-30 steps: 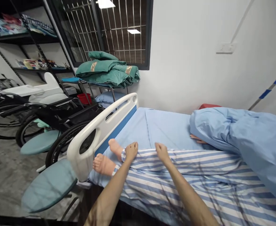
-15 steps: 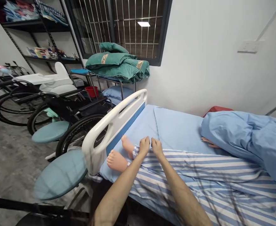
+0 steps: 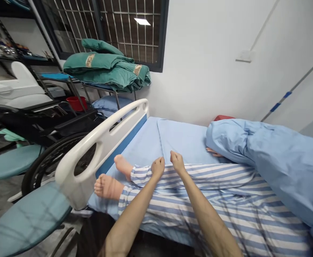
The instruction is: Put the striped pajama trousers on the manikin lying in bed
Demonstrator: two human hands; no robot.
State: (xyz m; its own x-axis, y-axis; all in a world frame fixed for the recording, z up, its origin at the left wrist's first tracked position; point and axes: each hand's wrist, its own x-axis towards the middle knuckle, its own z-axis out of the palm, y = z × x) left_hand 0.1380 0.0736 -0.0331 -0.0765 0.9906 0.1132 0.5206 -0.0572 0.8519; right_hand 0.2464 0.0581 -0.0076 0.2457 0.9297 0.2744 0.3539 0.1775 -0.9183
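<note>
Blue-and-white striped cloth makes up the trousers [image 3: 215, 175], which cover two legs stretched across the lower middle of the frame on a light-blue bed sheet [image 3: 183, 135]. Both bare feet, the far foot [image 3: 123, 166] and the near foot [image 3: 108, 187], point towards the white footboard [image 3: 105, 142] at left of centre. Over the far trouser leg, the left hand [image 3: 158, 167] is balled up, its fingers curled in; the right hand [image 3: 177, 161], just beside it at the leg's far edge, is likewise a tight fist. No object shows in either, and I cannot tell whether the knuckles press on the cloth.

As far as can be judged, the legs are already uncovered, the blue quilt [image 3: 266, 150] heaped at right, and the work at the far leg is under way. The near leg has no hand on it; how much remains is unclear.
</note>
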